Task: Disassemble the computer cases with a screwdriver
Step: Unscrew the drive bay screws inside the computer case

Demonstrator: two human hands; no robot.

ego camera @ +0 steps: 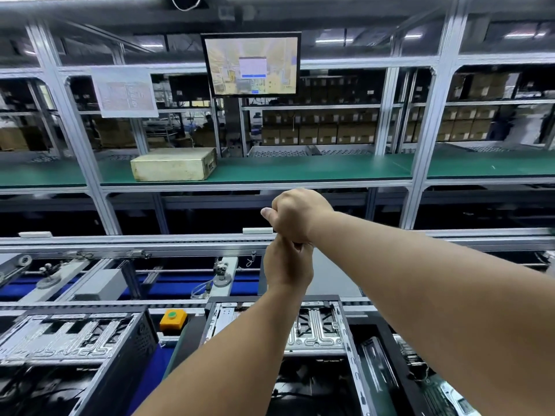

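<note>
An open black computer case [350,364] lies on the line right below me, its silver drive bracket [318,337] facing up. My two hands are stacked above it. My right hand [297,214] is the upper fist, and my left hand [286,270] grips just under it. Both are wrapped round a screwdriver whose handle is hidden inside them. Only the thin shaft [297,323] shows below my left forearm, with its tip on the bracket. A second open case [69,337] lies at the left.
A yellow box with a green button [172,319] sits between the two cases. More opened hardware [420,364] lies at the right. Behind the conveyor rail [135,240], a green shelf [300,169] carries a beige box [174,165], and a monitor [252,63] hangs above.
</note>
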